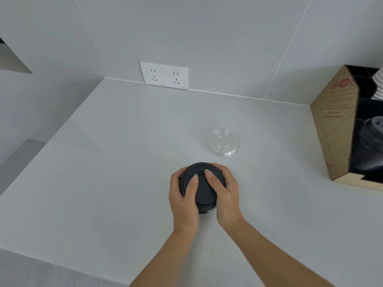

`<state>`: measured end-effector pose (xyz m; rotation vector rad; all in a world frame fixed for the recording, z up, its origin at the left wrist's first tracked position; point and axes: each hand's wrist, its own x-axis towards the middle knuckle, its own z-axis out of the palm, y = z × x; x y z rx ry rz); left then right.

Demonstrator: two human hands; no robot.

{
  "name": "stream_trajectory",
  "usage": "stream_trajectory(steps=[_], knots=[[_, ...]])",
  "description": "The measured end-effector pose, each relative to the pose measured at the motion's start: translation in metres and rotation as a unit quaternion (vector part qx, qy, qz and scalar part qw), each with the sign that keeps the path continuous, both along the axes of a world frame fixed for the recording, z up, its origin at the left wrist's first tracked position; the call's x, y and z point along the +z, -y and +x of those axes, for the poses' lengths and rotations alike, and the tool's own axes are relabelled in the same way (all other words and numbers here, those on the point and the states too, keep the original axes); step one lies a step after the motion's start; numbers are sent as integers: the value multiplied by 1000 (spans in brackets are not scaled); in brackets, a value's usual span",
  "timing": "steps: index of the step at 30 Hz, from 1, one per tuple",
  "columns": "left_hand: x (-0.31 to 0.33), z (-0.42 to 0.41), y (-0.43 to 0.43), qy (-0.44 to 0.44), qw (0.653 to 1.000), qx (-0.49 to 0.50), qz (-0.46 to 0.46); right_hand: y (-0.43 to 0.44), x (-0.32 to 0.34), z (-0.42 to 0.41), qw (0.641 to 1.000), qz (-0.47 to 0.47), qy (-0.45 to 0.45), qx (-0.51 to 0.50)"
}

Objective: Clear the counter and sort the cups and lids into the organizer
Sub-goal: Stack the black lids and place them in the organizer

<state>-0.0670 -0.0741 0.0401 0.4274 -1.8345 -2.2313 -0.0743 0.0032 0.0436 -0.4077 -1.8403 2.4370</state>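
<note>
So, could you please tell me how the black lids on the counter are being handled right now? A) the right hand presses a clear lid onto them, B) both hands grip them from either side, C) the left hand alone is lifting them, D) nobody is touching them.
B: the left hand and right hand wrap opposite sides of the black lids, thumbs on top; the clear lids lie apart, untouched.
</note>
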Motion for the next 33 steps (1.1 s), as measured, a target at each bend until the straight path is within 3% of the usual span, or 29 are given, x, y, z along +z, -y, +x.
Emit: stream_trajectory(steps=[16,33], knots=[[34,-25,-57,-37,993,-99,45,-56,39,-6,993,40,-48,-99],[120,-62,-262,-85,964,-246,58,-257,122,-23,963,71,-117,-234]])
